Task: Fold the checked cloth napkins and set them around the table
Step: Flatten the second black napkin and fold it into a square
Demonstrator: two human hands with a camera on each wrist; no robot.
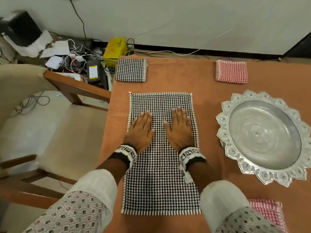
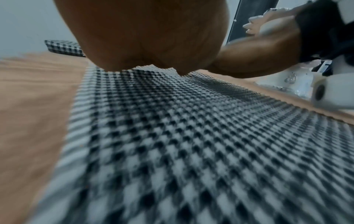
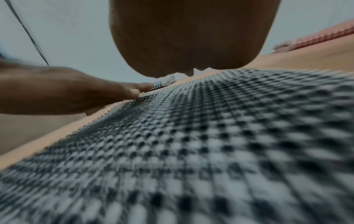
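Observation:
A black-and-white checked napkin [image 1: 160,174] lies as a long rectangle on the orange table [image 1: 207,101] in front of me. My left hand [image 1: 140,129] and right hand [image 1: 180,127] press flat on its far half, fingers straight, side by side. The same napkin [image 2: 182,136] fills the left wrist view under my left hand [image 2: 149,37], and the napkin [image 3: 210,144] lies under my right hand [image 3: 191,37] in the right wrist view. A folded black checked napkin [image 1: 131,70] sits at the far left corner, a folded red checked napkin [image 1: 231,71] at the far right.
An ornate silver tray [image 1: 264,137] stands on the table right of the napkin. Another red checked napkin [image 1: 267,214] shows at the near right, partly behind my sleeve. A cushioned wooden chair [image 1: 42,125] stands left of the table, with cables and a yellow box [image 1: 115,48] behind.

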